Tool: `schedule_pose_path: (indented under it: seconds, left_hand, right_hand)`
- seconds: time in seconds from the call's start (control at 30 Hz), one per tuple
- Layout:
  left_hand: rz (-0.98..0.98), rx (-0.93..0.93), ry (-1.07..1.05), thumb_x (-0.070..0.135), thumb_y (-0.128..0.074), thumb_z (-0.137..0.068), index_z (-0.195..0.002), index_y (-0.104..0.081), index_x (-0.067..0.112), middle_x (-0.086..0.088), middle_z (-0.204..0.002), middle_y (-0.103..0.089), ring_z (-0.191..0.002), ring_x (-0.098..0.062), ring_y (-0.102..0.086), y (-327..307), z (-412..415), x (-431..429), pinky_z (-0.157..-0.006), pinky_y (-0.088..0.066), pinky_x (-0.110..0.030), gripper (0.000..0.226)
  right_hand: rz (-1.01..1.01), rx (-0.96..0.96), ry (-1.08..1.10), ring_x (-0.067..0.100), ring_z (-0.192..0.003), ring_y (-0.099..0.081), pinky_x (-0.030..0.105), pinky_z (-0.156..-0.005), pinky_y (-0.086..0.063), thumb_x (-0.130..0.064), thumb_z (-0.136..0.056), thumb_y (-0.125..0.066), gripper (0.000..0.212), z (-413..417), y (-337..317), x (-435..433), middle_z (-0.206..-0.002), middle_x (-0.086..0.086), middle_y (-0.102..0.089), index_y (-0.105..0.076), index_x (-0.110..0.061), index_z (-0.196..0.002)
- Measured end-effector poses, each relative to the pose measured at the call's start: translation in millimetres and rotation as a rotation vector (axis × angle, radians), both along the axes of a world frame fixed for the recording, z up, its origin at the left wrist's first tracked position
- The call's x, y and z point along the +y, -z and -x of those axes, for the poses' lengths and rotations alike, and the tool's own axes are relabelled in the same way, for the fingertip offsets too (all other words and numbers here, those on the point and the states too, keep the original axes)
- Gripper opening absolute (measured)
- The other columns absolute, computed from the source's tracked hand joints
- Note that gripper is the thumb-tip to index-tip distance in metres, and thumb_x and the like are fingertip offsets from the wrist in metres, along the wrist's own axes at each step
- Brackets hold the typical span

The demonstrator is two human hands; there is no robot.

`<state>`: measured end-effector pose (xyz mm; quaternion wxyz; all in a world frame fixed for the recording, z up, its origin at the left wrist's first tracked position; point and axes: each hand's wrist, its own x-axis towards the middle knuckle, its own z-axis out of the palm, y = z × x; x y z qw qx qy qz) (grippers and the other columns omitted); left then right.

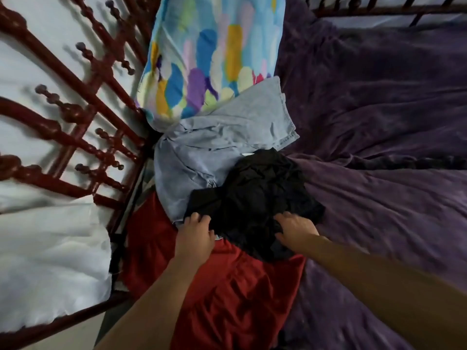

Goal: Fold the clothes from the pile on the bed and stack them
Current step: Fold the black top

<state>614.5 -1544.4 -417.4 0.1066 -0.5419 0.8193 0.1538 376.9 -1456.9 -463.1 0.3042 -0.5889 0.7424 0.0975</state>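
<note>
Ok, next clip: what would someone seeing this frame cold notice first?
The left hand and right hand stand out at the centre, gripping the near edge of a crumpled black garment that overlaps a pale blue garment and a red garment. Behind the pile, a brightly patterned pillow sits beside the dark red bed frame, and a purple blanket covers the bed to the right.

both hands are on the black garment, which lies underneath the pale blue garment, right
Not quite. The head view shows the black garment lying on top of the pale blue garment, not underneath it. The left hand and the right hand are both on the black garment, as you say.
</note>
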Motion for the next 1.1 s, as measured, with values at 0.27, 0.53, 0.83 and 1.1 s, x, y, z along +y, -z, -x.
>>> schedule_pose_path:
  seconds: [0.27, 0.53, 0.83, 1.1]
  left_hand:
    - [0.044, -0.163, 0.061, 0.030, -0.063, -0.088, -0.126, -0.058, 0.022, -0.012, -0.148, -0.034, -0.139, -0.031, -0.025, 63, -10, -63, -0.106, -0.029, -0.045, 0.039]
    - [-0.065, 0.400, -0.094, -0.003, -0.055, -0.083, -0.099, -0.060, 0.005, -0.017, -0.091, -0.065, -0.091, -0.037, -0.060, -12, 47, -84, -0.075, -0.044, -0.038, 0.018]
    - [-0.088, 0.710, 0.036, 0.012, -0.058, -0.091, -0.092, -0.059, 0.012, 0.001, -0.084, -0.060, -0.077, -0.015, -0.056, -152, 152, -55, -0.066, -0.039, -0.025, 0.002]
    - [-0.327, 0.667, 0.165, 0.022, -0.071, -0.083, -0.069, -0.063, 0.027, 0.002, -0.067, -0.066, -0.063, -0.010, -0.058, -170, 184, 77, -0.062, -0.043, -0.026, 0.017]
  right_hand:
    - [0.009, 0.200, 0.122, 0.026, -0.125, -0.045, 0.038, -0.095, -0.041, -0.028, -0.094, -0.049, 0.035, -28, 59, -41, -0.142, 0.002, -0.043, -0.053, -0.020, -0.128]
    - [0.440, -0.251, 0.990, 0.040, -0.105, -0.055, 0.037, -0.078, -0.040, -0.018, -0.099, -0.042, 0.021, 53, -26, -30, -0.111, 0.021, -0.061, -0.053, -0.003, -0.109]
    - [0.844, -0.197, 1.170, 0.037, -0.107, -0.055, 0.037, -0.088, -0.040, -0.016, -0.096, -0.045, 0.026, 142, -173, 26, -0.112, 0.019, -0.063, -0.059, -0.002, -0.112]
    - [0.902, -0.035, 1.163, 0.034, -0.092, -0.058, 0.037, -0.077, -0.043, -0.021, -0.090, -0.053, 0.016, 197, -215, 188, -0.090, 0.014, -0.066, -0.063, -0.010, -0.092]
